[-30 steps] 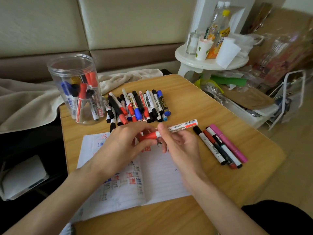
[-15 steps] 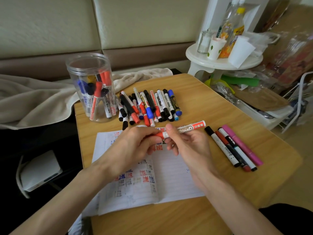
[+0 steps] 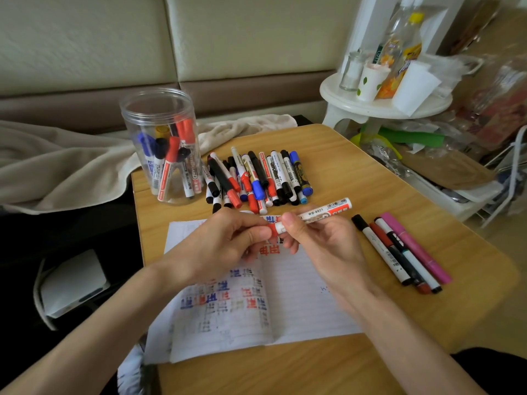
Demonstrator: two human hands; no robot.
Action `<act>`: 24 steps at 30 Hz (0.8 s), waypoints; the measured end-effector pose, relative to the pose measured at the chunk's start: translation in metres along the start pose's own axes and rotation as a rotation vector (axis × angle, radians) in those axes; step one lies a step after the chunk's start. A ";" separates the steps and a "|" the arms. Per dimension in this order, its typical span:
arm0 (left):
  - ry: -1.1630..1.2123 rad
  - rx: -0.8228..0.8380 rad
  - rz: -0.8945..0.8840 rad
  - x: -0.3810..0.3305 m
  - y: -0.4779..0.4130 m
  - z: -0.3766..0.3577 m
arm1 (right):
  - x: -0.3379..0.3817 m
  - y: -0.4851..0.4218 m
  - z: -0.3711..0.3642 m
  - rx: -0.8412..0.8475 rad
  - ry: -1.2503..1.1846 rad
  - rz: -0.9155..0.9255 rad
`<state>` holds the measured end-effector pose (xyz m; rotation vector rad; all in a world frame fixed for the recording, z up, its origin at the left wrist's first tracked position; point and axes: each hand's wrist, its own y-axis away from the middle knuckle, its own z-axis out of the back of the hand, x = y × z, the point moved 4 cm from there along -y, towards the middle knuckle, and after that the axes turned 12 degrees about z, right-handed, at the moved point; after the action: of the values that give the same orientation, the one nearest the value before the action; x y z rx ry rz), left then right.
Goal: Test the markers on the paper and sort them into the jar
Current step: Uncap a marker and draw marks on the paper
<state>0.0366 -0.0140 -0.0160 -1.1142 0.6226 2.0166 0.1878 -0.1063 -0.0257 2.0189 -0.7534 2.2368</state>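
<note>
I see a wooden bench [image 3: 370,181] against a padded wall [image 3: 228,38], with a white stool [image 3: 385,106] carrying bottles to the right. Over the scribbled paper [image 3: 299,295], the left hand [image 3: 225,240] pinches the red end of a white marker [image 3: 322,213] and the right hand [image 3: 322,243] grips its barrel. The jar [image 3: 162,146] stands far left, beside the loose markers [image 3: 256,178].
</note>
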 end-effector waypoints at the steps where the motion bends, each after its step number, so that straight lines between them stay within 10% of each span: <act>1: 0.006 0.012 0.004 0.000 0.001 0.000 | 0.000 0.001 -0.001 0.018 0.004 0.006; 7: 0.050 -0.079 0.126 0.018 0.008 0.033 | 0.000 -0.015 0.049 -0.245 -0.083 -0.063; 24: -0.213 -0.239 0.093 0.020 0.008 0.003 | -0.022 0.000 0.026 -0.246 0.042 -0.144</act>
<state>0.0217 -0.0091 -0.0314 -1.0014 0.3361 2.2989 0.2154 -0.1091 -0.0458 1.8445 -0.8059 1.9926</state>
